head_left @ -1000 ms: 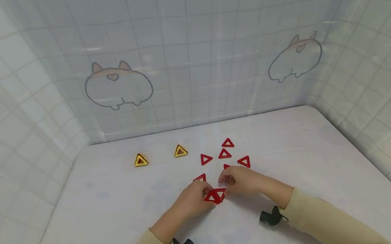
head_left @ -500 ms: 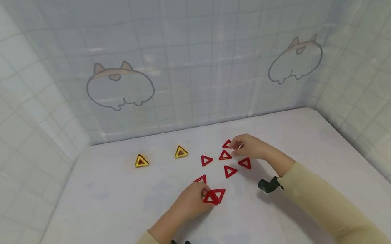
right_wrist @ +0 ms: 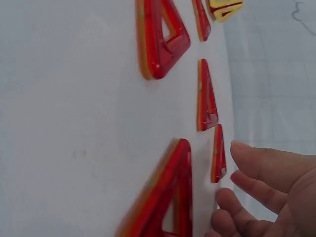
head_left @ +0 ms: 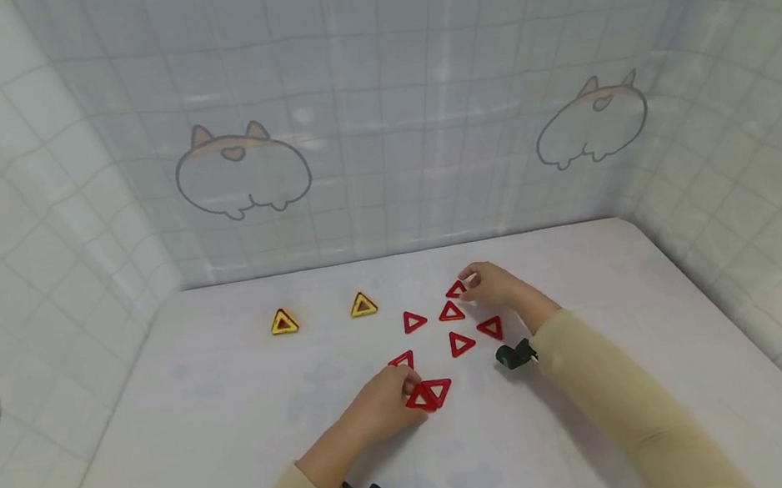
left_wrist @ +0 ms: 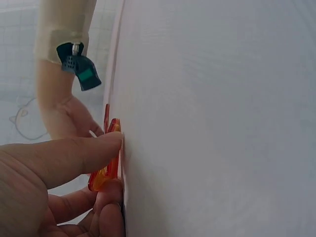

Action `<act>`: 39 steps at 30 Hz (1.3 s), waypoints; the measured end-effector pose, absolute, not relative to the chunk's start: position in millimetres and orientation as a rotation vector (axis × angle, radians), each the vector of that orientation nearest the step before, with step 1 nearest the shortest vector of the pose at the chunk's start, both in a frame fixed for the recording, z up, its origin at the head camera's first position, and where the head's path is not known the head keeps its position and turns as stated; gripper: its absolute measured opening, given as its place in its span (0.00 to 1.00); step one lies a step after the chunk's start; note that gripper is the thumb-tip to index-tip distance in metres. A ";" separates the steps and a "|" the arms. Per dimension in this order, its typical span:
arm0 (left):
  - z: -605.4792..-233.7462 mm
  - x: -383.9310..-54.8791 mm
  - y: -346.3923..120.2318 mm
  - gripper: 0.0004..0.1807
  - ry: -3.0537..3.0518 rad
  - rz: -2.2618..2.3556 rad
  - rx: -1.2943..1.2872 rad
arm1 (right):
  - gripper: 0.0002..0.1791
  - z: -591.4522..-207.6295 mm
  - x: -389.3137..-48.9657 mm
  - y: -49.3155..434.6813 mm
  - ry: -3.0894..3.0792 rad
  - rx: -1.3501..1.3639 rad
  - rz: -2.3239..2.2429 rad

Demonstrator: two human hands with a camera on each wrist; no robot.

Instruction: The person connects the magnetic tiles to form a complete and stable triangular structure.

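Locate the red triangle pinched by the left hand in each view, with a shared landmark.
Head: red triangle, below centre, in the left hand.
Left wrist: red triangle, left of centre.
Right wrist: not in it.
Shared landmark: right hand, right of centre; left; lower right, respectively.

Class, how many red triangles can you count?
8 visible: two red triangles at the left hand, one partly behind it, five spread toward the right hand; the hands may hide more.

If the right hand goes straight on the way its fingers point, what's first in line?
Most likely the farthest red, hollow, plastic-looking triangle, lying just ahead of the right hand. Depth is hard to judge, so whether they already touch is unclear.
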State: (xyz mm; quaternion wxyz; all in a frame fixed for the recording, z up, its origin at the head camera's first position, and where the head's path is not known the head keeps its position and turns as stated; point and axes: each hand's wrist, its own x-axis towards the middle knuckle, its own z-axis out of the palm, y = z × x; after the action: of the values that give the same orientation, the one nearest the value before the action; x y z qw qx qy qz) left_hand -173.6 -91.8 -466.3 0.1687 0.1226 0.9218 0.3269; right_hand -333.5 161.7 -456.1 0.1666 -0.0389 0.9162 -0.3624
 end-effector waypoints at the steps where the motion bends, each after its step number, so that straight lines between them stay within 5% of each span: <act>1: -466.6 -173.5 -91.8 0.26 2.623 0.926 0.348 | 0.26 -457.5 -334.9 160.7 2.608 -0.100 -1.025; 20: -462.3 -171.3 -89.5 0.25 2.617 0.939 0.297 | 0.24 -459.6 -337.7 156.9 2.687 -0.027 -0.859; 39: -458.6 -171.0 -88.7 0.25 2.616 0.916 0.283 | 0.22 -421.0 -265.1 165.5 2.568 -0.287 -1.005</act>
State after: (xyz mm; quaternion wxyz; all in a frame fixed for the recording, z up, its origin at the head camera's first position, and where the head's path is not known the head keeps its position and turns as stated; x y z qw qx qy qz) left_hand -171.0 -88.7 -458.6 0.1768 0.0998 0.9242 0.3235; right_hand -265.1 165.5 -421.0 0.1836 -0.1016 0.9104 -0.3565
